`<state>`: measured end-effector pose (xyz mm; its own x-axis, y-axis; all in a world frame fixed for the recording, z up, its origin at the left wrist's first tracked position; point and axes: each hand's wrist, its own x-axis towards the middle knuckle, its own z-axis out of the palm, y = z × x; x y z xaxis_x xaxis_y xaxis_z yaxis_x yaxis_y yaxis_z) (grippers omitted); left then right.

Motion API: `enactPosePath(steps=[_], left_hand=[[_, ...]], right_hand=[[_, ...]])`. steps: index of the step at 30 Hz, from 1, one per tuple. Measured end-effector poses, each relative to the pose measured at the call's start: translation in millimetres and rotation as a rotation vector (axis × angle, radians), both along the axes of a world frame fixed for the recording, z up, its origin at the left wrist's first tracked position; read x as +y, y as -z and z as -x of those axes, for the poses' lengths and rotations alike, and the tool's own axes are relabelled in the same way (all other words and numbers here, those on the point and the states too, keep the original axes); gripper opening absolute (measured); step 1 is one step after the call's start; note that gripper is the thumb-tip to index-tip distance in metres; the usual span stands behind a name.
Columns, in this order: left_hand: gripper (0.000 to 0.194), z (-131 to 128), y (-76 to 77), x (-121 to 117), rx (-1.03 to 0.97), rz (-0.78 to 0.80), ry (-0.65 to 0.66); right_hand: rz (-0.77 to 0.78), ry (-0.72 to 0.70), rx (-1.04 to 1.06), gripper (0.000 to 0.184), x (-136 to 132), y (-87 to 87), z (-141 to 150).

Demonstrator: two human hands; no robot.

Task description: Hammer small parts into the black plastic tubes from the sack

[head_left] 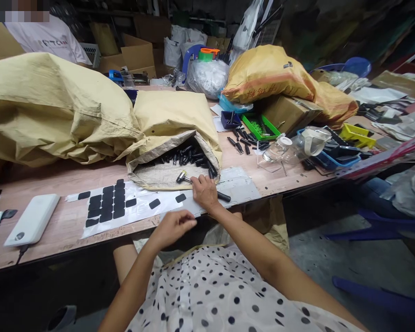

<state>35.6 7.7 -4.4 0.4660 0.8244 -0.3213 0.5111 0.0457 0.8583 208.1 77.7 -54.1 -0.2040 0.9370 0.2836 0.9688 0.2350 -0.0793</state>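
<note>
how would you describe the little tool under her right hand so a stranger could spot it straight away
Start at the open tan sack spilling black handles at the table's middle. On its flattened mouth lies a small tool under the right hand. Its shiny metal head sets it apart from the all-black pieces behind.

Open sack [173, 138] lies on the desk [55, 184], mouth toward the near edge, handles [190, 154] heaped inside. Bigger sack [44, 106] lies left of it. Pad sheet [124, 207] lies before the sack mouth; power bank [32, 219] left of the sheet. Right hand [204, 191] rests at the sack mouth on 1 tool [200, 184]. Left hand [174, 226] sits at the desk's near edge. Trays [259, 125] and loose parts lie right.
</note>
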Motion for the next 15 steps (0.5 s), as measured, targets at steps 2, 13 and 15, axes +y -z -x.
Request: enactPosePath(steps=[2,13,15], left_hand=[[0.034,-7,-13.1,36,-0.032,-0.141,-0.174],[0.019,-41,8.9,177,0.493,-0.326,-0.645],[0.016,-43,12.9,180,0.519,-0.307,-0.633]], right_hand=[[-0.005,-0.002,-0.001,0.026,0,0.1,1],[-0.021,-0.009,0.001,0.024,1,3.3,3],[-0.025,-0.011,0.006,0.024,1,3.2,4]])
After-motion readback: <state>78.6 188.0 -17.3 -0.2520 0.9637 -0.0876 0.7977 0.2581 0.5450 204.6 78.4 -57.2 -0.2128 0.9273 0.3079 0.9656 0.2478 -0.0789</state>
